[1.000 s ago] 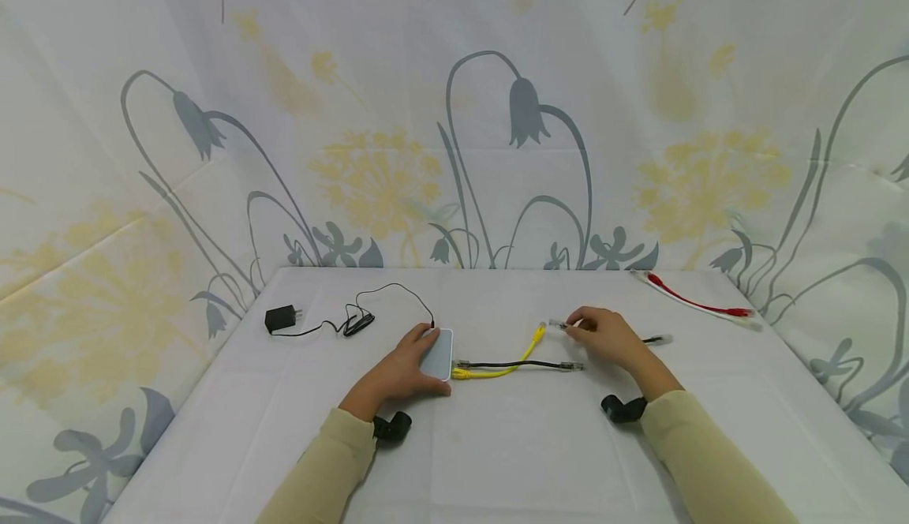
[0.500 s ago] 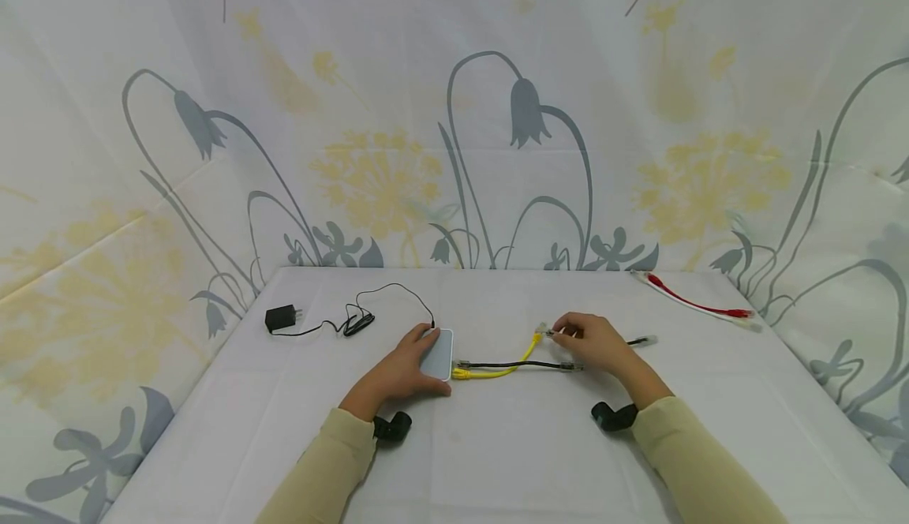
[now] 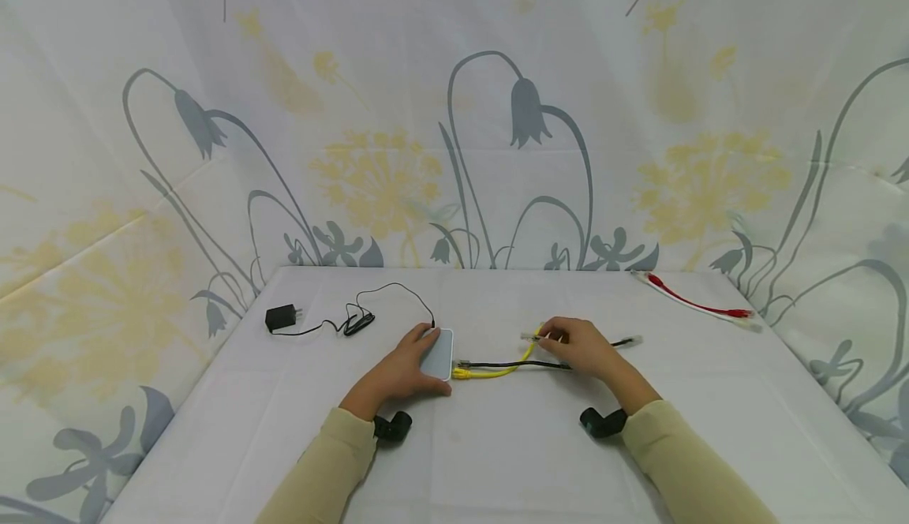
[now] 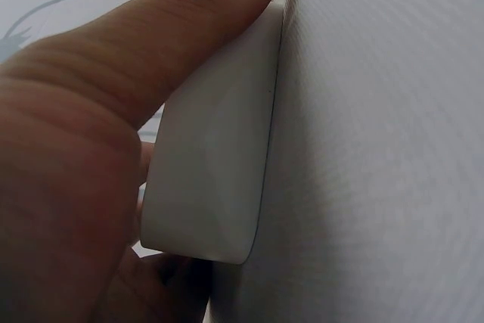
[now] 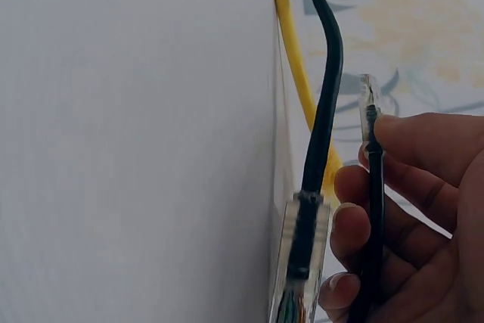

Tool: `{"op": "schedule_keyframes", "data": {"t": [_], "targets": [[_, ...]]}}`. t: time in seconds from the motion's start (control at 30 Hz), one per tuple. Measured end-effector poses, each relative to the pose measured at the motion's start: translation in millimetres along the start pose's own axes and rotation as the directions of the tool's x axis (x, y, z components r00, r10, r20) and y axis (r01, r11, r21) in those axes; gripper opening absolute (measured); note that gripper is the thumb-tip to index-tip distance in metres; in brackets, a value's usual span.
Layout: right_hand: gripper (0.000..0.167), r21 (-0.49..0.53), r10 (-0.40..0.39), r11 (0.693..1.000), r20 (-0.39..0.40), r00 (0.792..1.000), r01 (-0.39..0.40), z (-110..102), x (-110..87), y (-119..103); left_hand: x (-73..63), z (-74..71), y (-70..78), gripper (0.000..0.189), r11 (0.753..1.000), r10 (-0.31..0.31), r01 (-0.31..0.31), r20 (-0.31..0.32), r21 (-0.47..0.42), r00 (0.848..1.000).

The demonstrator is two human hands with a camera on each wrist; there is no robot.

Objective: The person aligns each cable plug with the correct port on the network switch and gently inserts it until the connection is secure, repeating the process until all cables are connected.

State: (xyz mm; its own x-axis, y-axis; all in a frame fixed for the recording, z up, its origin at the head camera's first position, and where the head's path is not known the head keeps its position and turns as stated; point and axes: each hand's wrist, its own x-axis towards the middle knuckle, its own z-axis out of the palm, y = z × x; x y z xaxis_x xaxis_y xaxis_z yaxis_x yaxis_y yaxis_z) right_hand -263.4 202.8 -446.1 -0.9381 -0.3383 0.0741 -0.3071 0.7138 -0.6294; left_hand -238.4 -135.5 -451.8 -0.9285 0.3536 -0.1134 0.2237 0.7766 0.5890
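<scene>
My left hand (image 3: 398, 376) grips a small white box (image 3: 438, 356) with a grey-blue top, thumb along its near side and fingers at the far side; its plain white wall (image 4: 212, 149) fills the left wrist view. A yellow network cable (image 3: 490, 375) and a black network cable (image 3: 518, 364) run from the box's right side. Between thumb and fingertips, my right hand (image 3: 581, 348) pinches a second black network cable (image 5: 376, 194) just behind its clear plug (image 5: 368, 92). That plug points left, toward the box, above the yellow cable. The loose plug of the first black cable is visible close by in the right wrist view.
A black power adapter (image 3: 281, 317) lies at the left, its thin cord (image 3: 398, 284) running to the back of the box. Red (image 3: 696, 304) and white cables lie at the back right. A flower-patterned cloth (image 3: 454, 114) hangs behind the white table (image 3: 483, 461).
My right hand has moved left with the black cable, bringing its plug over the yellow cable and nearer the box. My left hand has stayed on the box.
</scene>
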Motion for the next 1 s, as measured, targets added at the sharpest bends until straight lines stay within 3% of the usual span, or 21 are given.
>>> {"op": "schedule_keyframes", "data": {"t": [0.2,0.43,0.73,1.0], "targets": [[0.016,0.0,-0.015,1.0,0.014,1.0,0.015,6,0.7,-8,-0.6,0.3,0.4,0.107,1.0,-0.005,0.005,0.002,-0.008,1.0],[0.018,-0.015,-0.089,0.996,0.016,0.996,0.09,13,1.4,-14,-0.6,-0.1,-0.1,0.107,1.0,-0.006,0.006,0.003,-0.006,1.0],[0.015,-0.031,-0.044,0.998,0.039,0.998,0.045,19,7.5,-27,1.1,-0.2,-1.8,0.107,1.0,0.013,-0.013,0.008,0.006,1.0],[0.015,-0.026,-0.06,0.998,0.055,0.997,0.062,26,12.5,-35,0.5,-1.7,-0.9,0.106,1.0,0.018,-0.018,0.009,-0.008,1.0]]}}
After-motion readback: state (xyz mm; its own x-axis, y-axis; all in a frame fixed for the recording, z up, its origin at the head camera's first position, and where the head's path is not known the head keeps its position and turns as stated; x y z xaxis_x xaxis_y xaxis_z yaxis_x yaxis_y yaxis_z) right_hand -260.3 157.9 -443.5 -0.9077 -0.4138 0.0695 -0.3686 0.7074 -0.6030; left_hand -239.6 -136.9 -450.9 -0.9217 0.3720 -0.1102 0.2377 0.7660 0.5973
